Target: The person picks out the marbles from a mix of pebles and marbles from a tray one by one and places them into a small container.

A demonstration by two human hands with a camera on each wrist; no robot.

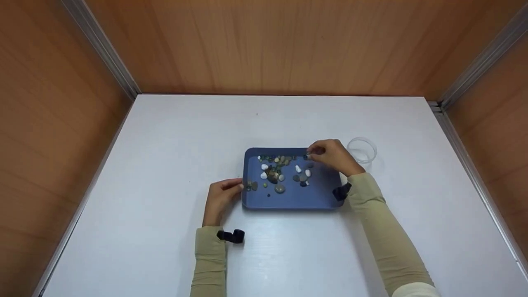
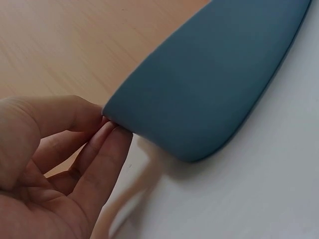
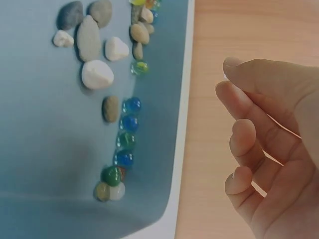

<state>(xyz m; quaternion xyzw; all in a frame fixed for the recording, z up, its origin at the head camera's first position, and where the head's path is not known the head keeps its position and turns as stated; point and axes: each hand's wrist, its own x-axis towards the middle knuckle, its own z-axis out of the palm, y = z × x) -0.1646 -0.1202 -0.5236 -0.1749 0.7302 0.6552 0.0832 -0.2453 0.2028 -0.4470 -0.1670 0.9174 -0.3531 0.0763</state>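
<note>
The left hand (image 1: 219,197) rests on the white worktop (image 1: 165,165), its fingertips (image 2: 107,134) pinching the left rim of the shallow blue plastic tray (image 1: 297,198), which sits mid-worktop. The tray looks light and stiff with a smooth, rounded lip, so it would likely slide easily unless steadied at an edge or corner. Inside lie small rounded pebbles (image 1: 280,188), white, grey and tan, and glossy glass marbles (image 3: 124,142) lined along the far wall. These look hard, slick and prone to rolling; a fingertip pinch across the middle suits them best. The right hand (image 1: 332,156) hovers over the tray's far right corner, fingers curled together; whether they enclose anything I cannot tell. A clear round cup (image 1: 362,150) stands just right of it
</note>
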